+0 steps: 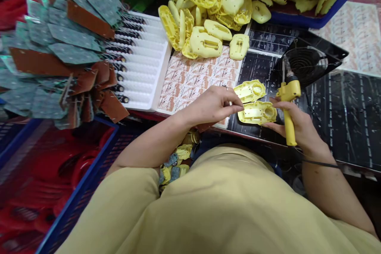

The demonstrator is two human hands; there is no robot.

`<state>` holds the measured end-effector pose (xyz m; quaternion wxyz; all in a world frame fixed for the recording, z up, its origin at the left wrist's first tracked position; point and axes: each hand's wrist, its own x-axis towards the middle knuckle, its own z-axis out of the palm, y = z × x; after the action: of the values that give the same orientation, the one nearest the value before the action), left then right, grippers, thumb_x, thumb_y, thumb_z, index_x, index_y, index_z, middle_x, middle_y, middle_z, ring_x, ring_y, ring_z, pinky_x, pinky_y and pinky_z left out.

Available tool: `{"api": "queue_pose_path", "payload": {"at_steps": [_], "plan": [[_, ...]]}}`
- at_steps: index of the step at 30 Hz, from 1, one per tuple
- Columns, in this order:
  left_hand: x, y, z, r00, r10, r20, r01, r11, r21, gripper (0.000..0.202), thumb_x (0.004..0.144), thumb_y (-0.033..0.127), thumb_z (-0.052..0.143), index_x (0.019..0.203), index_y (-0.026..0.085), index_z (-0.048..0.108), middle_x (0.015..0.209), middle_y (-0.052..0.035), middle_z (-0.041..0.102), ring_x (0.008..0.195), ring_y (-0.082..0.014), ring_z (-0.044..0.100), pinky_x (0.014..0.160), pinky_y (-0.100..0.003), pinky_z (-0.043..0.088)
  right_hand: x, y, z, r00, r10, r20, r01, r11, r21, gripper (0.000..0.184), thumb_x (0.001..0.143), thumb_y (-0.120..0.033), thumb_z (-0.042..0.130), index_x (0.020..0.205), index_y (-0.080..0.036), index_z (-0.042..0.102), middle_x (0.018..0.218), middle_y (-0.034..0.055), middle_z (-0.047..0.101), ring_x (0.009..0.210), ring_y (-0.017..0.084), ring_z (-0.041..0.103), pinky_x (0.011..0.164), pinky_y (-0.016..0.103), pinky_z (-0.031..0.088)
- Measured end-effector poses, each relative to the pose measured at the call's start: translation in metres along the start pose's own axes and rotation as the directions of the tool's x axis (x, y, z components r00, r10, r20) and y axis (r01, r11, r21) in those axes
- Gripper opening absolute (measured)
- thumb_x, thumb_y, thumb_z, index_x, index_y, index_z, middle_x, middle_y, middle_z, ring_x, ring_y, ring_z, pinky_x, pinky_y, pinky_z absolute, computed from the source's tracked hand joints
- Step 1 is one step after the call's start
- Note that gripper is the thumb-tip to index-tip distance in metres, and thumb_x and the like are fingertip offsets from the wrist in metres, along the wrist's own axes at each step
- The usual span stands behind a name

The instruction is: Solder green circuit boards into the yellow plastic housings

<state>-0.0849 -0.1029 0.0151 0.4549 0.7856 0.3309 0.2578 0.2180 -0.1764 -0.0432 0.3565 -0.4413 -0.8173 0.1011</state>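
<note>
My left hand [212,105] pinches the left edge of a yellow plastic shell [257,112] lying at the table's front edge. My right hand [296,125] grips a yellow soldering iron [288,107] by its handle, tip pointing up and away, while its fingers also touch the shell's right end. A second yellow shell [249,90] lies just behind the first.
A heap of yellow shells [205,27] spills from a blue crate [297,18] at the back. A small black fan [306,63] stands right of the shells. A white tray [145,67] and stacked circuit boards [59,43] are at left; a blue crate of red parts [59,174] sits below.
</note>
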Motion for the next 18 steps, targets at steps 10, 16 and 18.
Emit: {"api": "queue_pose_path", "payload": {"at_steps": [10,16,18], "plan": [[0.012,-0.024,0.035,0.993,-0.008,0.12,-0.059,0.838,0.542,0.012,0.097,0.018,0.075,0.102,0.017,0.086,0.094,-0.0069,0.086,0.091,-0.0223,0.08,0.084,-0.032,0.057,-0.017,-0.017,0.031,0.996,0.061,-0.064,-0.076,0.965,-0.253,0.04,0.096,-0.054,0.08,0.123,-0.027,0.07,0.107,0.0068,0.083,0.083,0.025,0.08,0.074,0.036,0.064],[0.009,-0.019,0.037,0.981,-0.048,0.186,-0.072,0.807,0.586,0.018,0.101,0.023,0.068,0.105,0.019,0.085,0.1,-0.0079,0.083,0.096,-0.0241,0.078,0.085,-0.034,0.056,-0.017,-0.034,0.014,0.936,-0.007,-0.351,-0.051,0.986,-0.158,0.026,0.094,-0.024,0.085,0.118,-0.027,0.075,0.1,-0.0009,0.085,0.078,0.018,0.081,0.074,0.028,0.067],[0.009,-0.019,0.038,0.978,-0.051,0.2,-0.077,0.808,0.584,0.019,0.102,0.022,0.066,0.104,0.019,0.084,0.1,-0.008,0.082,0.096,-0.0239,0.076,0.085,-0.035,0.055,-0.026,-0.037,0.003,0.92,0.009,-0.391,-0.062,0.99,-0.124,0.018,0.097,-0.023,0.082,0.114,-0.028,0.077,0.086,-0.0053,0.083,0.067,0.016,0.078,0.068,0.025,0.064]]}}
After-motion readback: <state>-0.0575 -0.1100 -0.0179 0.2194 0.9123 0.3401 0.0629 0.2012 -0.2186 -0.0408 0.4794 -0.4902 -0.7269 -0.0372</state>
